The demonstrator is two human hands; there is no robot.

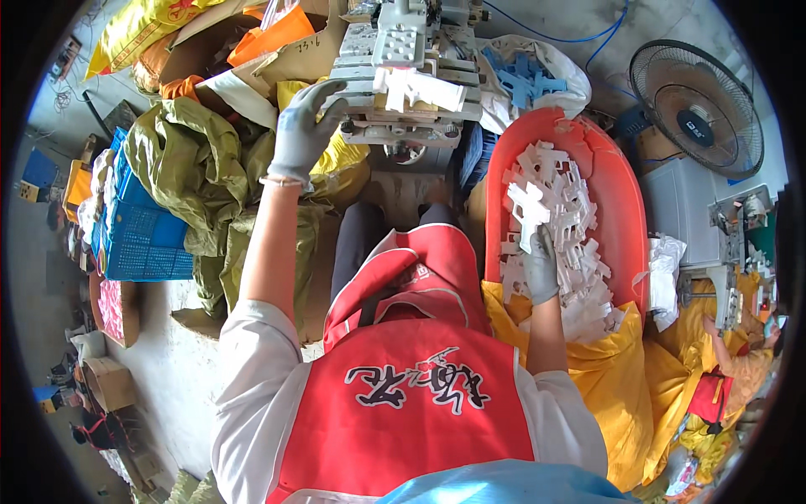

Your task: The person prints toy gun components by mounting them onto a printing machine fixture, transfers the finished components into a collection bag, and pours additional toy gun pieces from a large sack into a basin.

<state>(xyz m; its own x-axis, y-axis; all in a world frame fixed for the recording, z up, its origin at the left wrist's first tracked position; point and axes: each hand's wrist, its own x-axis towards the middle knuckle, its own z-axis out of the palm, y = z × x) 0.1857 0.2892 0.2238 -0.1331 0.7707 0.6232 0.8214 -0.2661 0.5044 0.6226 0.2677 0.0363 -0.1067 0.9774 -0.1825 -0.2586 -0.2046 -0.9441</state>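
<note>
A seated worker's gloved left hand (304, 126) is resting, fingers curled, on the left edge of a grey press machine (407, 71) carrying a white plastic piece (417, 88). The right hand (539, 267) is closing on a white plastic part (529, 210) in the red tub (625, 210); loading it likely calls for a lift across to the machine's bed.

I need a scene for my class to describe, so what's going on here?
A seated person in a red apron works at a grey machine. The gloved left hand rests against the machine's left side, where a white plastic piece lies. The gloved right hand grips a white plastic piece from the pile in the orange tub alongside.
</note>
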